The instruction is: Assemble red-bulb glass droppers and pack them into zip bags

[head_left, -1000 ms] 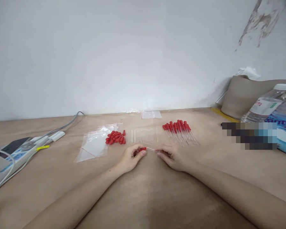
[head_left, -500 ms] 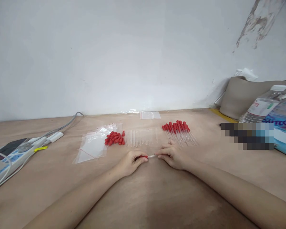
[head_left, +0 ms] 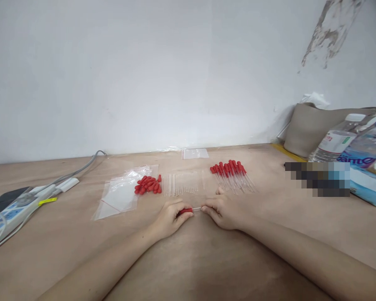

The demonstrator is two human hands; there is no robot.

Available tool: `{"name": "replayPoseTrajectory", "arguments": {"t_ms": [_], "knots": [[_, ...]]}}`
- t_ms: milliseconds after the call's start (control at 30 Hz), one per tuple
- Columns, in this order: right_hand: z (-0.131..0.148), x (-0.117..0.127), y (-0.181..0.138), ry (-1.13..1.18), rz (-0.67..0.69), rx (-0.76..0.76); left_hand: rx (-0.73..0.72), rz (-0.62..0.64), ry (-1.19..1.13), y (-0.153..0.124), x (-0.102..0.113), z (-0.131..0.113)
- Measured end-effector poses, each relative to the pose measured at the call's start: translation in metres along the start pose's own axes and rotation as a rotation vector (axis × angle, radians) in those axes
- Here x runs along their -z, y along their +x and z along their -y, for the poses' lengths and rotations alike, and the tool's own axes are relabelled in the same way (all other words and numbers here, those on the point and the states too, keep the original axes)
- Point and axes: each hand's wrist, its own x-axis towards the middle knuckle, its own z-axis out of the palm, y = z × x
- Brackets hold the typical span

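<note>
My left hand (head_left: pixel 171 216) is closed round a red rubber bulb (head_left: pixel 186 210). My right hand (head_left: pixel 221 211) pinches the clear glass tube (head_left: pixel 196 208) that sticks out of the bulb, so both hands hold one dropper just above the wooden table (head_left: pixel 188 259). Beyond the hands lie a heap of loose red bulbs (head_left: pixel 148 184), a row of bare clear tubes (head_left: pixel 182 183) and a pile of droppers with red bulbs fitted (head_left: pixel 230 172).
Clear zip bags (head_left: pixel 120 194) lie left of the bulbs, and a small bag (head_left: pixel 194 153) sits by the wall. A power strip with cables (head_left: pixel 21 200) is at far left. A beige bag (head_left: pixel 313 125), water bottles (head_left: pixel 338 140) and a blue pack (head_left: pixel 368 186) stand at right.
Both hands have drawn closer together and a little toward me, and less of the clear tube shows between them. The view has shifted slightly right.
</note>
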Motion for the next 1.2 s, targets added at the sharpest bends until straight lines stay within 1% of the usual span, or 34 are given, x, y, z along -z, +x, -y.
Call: {"name": "replayPoseTrajectory", "arguments": {"t_ms": [233, 367, 433, 467, 500, 567, 633, 700, 767, 867, 967, 1200], "knots": [[0.006, -0.004, 0.005, 0.071, 0.043, -0.106, -0.030, -0.015, 0.002, 0.001, 0.000, 0.002], [0.010, 0.004, 0.006, 0.012, 0.051, -0.105, 0.011, -0.024, -0.024, 0.003, 0.000, 0.004], [0.010, 0.010, 0.006, 0.007, 0.053, -0.100, 0.038, -0.056, -0.043, 0.003, 0.001, 0.005], [0.008, 0.014, 0.006, 0.027, 0.057, -0.121, 0.055, -0.078, -0.046, 0.003, 0.001, 0.005], [0.004, 0.018, 0.006, 0.056, 0.059, -0.166, 0.072, -0.098, -0.047, 0.002, 0.001, 0.006], [-0.008, 0.027, 0.007, 0.113, 0.034, -0.319, 0.102, -0.109, -0.050, 0.001, 0.002, 0.008], [-0.025, 0.036, 0.010, 0.113, -0.056, -0.506, 0.118, -0.101, -0.044, 0.000, 0.003, 0.009], [-0.044, 0.042, 0.014, 0.032, -0.182, -0.669, 0.118, -0.085, -0.024, 0.000, 0.003, 0.010], [-0.061, 0.045, 0.017, -0.073, -0.264, -0.795, 0.114, -0.067, -0.006, 0.000, 0.003, 0.010], [-0.078, 0.043, 0.020, -0.198, -0.267, -0.903, 0.110, -0.048, -0.004, 0.000, 0.002, 0.010], [-0.086, 0.037, 0.022, -0.263, -0.236, -0.932, 0.099, -0.041, -0.018, 0.001, 0.002, 0.010], [-0.093, 0.027, 0.024, -0.289, -0.206, -0.885, 0.082, -0.028, -0.040, 0.000, 0.001, 0.009]]}}
